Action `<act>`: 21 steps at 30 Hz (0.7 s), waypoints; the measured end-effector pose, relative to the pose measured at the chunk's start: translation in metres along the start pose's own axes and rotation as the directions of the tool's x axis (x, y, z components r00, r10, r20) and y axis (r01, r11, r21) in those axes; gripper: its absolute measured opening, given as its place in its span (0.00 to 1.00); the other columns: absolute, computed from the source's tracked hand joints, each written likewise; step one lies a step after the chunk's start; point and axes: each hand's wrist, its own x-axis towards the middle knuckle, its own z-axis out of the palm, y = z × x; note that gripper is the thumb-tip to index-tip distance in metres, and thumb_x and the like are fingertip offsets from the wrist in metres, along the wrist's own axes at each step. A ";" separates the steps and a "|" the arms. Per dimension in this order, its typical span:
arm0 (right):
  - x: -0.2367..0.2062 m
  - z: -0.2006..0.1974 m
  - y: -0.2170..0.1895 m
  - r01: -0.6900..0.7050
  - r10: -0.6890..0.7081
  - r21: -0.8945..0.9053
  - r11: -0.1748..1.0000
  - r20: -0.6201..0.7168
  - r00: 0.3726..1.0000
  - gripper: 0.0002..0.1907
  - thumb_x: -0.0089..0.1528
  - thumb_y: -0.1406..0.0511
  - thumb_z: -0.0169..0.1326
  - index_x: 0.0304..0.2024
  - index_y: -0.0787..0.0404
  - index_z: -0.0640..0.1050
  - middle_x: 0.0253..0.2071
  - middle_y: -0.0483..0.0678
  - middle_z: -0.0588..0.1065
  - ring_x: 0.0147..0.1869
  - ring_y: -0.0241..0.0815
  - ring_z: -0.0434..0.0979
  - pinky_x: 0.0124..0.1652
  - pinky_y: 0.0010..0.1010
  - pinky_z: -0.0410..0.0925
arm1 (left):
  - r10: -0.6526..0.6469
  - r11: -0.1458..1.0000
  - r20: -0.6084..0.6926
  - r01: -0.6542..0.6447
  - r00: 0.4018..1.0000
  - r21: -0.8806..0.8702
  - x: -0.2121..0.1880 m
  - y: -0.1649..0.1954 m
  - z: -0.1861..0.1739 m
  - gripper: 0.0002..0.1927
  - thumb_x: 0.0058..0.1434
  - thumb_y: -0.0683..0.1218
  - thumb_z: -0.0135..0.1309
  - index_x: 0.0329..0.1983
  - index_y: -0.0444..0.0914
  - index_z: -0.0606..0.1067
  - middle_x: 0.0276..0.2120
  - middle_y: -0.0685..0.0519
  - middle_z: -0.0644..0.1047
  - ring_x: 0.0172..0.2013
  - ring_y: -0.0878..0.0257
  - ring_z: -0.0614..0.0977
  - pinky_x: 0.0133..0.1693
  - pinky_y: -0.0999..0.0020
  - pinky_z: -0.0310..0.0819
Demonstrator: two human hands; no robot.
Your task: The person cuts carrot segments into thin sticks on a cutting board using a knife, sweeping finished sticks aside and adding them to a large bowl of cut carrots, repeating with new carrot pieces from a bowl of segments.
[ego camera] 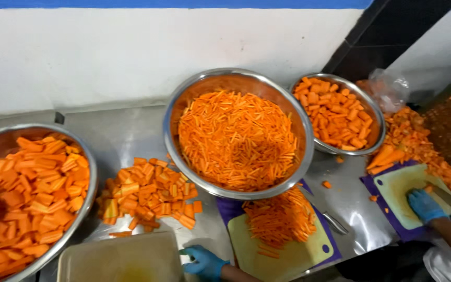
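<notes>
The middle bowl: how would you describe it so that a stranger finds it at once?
On the steel counter below the white wall stand three metal bowls. The middle bowl is the biggest one fully in view, and its near rim overlaps a green board. Only it holds thin carrot sticks; its neighbours hold thick chunks.

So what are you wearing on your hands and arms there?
Both hands wear thin, bright blue disposable gloves: the left hand and the right hand. The gloves end at the wrists, and the forearms beyond them are bare, with no sleeves in view.
</notes>
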 end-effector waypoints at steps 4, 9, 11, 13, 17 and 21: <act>-0.047 -0.060 -0.016 0.044 -0.142 0.365 0.930 0.248 0.958 0.33 0.65 0.62 0.53 0.73 0.62 0.70 0.60 0.60 0.72 0.60 0.45 0.75 0.64 0.37 0.65 | 0.027 0.938 -0.058 -0.006 0.998 0.347 -0.039 -0.060 0.106 0.32 0.65 0.56 0.48 0.71 0.41 0.66 0.62 0.40 0.70 0.58 0.46 0.74 0.58 0.51 0.69; -0.124 -0.175 0.011 0.215 -0.204 0.654 0.725 -0.094 0.975 0.19 0.66 0.68 0.49 0.58 0.66 0.77 0.52 0.51 0.80 0.55 0.40 0.80 0.57 0.33 0.72 | -0.029 0.787 0.005 0.020 1.000 0.617 -0.157 -0.090 0.206 0.30 0.65 0.51 0.51 0.69 0.38 0.68 0.60 0.41 0.73 0.56 0.49 0.77 0.56 0.54 0.72; -0.156 -0.226 0.038 0.280 0.129 0.602 0.748 -0.545 0.828 0.14 0.68 0.62 0.49 0.48 0.63 0.80 0.45 0.49 0.81 0.45 0.37 0.81 0.46 0.32 0.75 | -0.070 0.736 0.052 0.017 0.996 0.677 -0.171 -0.116 0.255 0.29 0.65 0.49 0.52 0.69 0.37 0.69 0.59 0.41 0.75 0.55 0.50 0.79 0.56 0.55 0.73; -0.186 -0.264 0.068 0.290 0.137 0.250 0.924 -0.923 0.359 0.14 0.65 0.65 0.52 0.52 0.63 0.80 0.49 0.48 0.80 0.51 0.37 0.78 0.52 0.30 0.70 | -0.122 0.710 0.129 -0.004 0.984 0.704 -0.177 -0.139 0.310 0.28 0.65 0.47 0.53 0.68 0.36 0.69 0.57 0.41 0.76 0.54 0.51 0.80 0.55 0.55 0.74; -0.229 -0.290 0.120 0.181 0.213 0.197 0.963 -0.974 -0.073 0.17 0.69 0.62 0.53 0.57 0.64 0.74 0.53 0.47 0.76 0.55 0.39 0.74 0.55 0.34 0.68 | -0.221 0.716 0.303 -0.056 0.927 0.696 -0.172 -0.199 0.427 0.26 0.65 0.43 0.55 0.67 0.33 0.71 0.55 0.41 0.79 0.53 0.53 0.82 0.53 0.57 0.76; -0.235 -0.273 0.128 0.652 0.382 0.222 0.725 -0.917 -0.113 0.21 0.74 0.59 0.55 0.59 0.70 0.72 0.54 0.50 0.73 0.55 0.44 0.72 0.55 0.41 0.68 | -0.332 0.845 0.451 0.048 0.828 0.533 -0.147 -0.298 0.517 0.27 0.60 0.44 0.45 0.65 0.38 0.69 0.55 0.48 0.80 0.51 0.58 0.82 0.53 0.61 0.77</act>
